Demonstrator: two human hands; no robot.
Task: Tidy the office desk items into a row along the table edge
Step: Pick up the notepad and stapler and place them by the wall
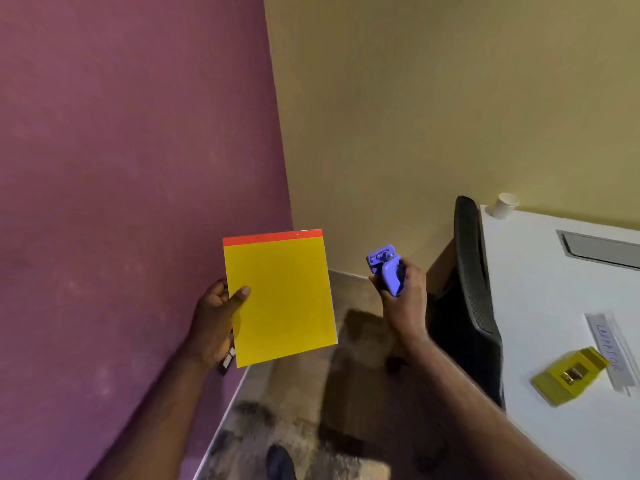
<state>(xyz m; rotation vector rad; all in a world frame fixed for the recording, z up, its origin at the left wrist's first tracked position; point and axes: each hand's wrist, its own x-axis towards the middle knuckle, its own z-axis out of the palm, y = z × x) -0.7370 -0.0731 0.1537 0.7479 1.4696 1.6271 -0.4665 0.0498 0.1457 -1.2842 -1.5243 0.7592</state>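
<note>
My left hand holds a yellow notepad with a red top strip, upright in the air over the floor, thumb on its front. A small dark item pokes out below that hand. My right hand is closed around a purple stapler, raised beside the notepad. Both are left of the white desk. On the desk lie a yellow box of staples and a white paper label with handwriting.
A black office chair stands between my right hand and the desk. A paper cup lies at the desk's far corner, and a grey cable hatch is set into the top. Purple and yellow walls meet ahead.
</note>
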